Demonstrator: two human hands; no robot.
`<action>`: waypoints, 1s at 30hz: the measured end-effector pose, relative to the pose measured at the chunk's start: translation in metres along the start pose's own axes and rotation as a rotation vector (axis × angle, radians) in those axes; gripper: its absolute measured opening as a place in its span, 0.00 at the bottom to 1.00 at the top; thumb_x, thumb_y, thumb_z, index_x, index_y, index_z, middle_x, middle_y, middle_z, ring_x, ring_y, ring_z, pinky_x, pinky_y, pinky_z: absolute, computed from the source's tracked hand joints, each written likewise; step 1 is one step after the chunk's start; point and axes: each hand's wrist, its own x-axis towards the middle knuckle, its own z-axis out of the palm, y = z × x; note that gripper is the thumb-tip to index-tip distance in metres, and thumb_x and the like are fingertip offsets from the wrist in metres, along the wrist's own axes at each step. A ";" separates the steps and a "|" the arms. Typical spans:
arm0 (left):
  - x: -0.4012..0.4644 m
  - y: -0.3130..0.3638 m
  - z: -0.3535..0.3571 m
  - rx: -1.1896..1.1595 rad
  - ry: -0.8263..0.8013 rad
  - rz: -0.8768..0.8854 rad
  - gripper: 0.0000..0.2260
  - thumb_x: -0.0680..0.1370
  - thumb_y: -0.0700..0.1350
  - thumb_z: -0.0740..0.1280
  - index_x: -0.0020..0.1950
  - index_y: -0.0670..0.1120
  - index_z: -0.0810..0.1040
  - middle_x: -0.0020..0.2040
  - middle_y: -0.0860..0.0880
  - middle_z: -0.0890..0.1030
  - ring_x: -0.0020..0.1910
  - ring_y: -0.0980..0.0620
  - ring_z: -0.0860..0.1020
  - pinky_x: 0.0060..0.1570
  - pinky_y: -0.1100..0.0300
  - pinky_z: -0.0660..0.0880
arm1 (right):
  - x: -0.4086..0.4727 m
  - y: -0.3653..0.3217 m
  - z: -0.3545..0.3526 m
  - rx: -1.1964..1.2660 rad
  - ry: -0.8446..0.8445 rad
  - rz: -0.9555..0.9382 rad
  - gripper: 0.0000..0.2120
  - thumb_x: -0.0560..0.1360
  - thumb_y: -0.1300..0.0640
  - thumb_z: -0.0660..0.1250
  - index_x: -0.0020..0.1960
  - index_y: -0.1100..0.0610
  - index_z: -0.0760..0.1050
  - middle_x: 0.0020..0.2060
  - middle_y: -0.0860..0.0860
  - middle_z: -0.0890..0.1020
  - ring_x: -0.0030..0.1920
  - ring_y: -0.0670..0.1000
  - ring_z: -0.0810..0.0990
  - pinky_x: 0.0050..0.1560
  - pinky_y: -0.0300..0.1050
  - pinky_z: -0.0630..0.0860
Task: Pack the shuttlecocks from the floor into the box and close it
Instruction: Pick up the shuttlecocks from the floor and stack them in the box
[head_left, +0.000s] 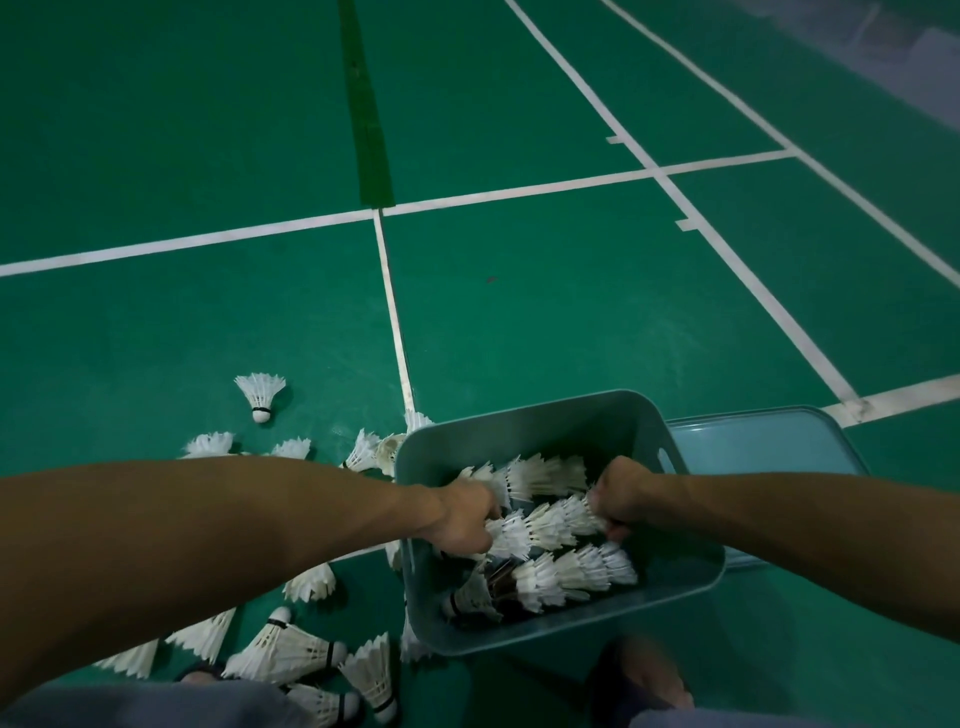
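Both hands reach into the grey-blue plastic box on the green court floor: the left hand and the right hand each curl around an end of a nested row of shuttlecocks. More rows fill the box, loose shuttlecocks lie on the floor to its left, and its lid lies just behind it

Dim green court floor with white lines

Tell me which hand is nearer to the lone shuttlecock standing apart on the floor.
Left. The left hand is at the box's left side, closer to the lone shuttlecock; the right hand is farther right.
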 end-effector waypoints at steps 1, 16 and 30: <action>0.000 -0.001 0.000 -0.004 0.003 0.006 0.22 0.83 0.44 0.67 0.77 0.43 0.72 0.72 0.46 0.76 0.67 0.45 0.77 0.67 0.54 0.77 | 0.001 0.001 0.002 0.053 -0.010 0.008 0.07 0.79 0.61 0.71 0.53 0.65 0.82 0.36 0.54 0.84 0.31 0.48 0.81 0.24 0.36 0.74; -0.058 0.000 -0.043 -0.135 0.369 0.277 0.10 0.84 0.45 0.65 0.64 0.50 0.80 0.53 0.55 0.84 0.48 0.54 0.85 0.50 0.55 0.84 | -0.038 0.000 -0.008 -0.077 0.167 -0.199 0.03 0.78 0.64 0.67 0.47 0.59 0.80 0.44 0.53 0.83 0.46 0.51 0.82 0.44 0.40 0.78; -0.124 -0.152 -0.061 0.071 0.611 -0.056 0.03 0.82 0.48 0.67 0.55 0.53 0.78 0.36 0.55 0.81 0.34 0.57 0.78 0.37 0.54 0.78 | -0.100 -0.160 -0.002 -0.262 0.467 -1.070 0.06 0.82 0.55 0.63 0.57 0.51 0.77 0.51 0.46 0.79 0.52 0.46 0.75 0.56 0.41 0.74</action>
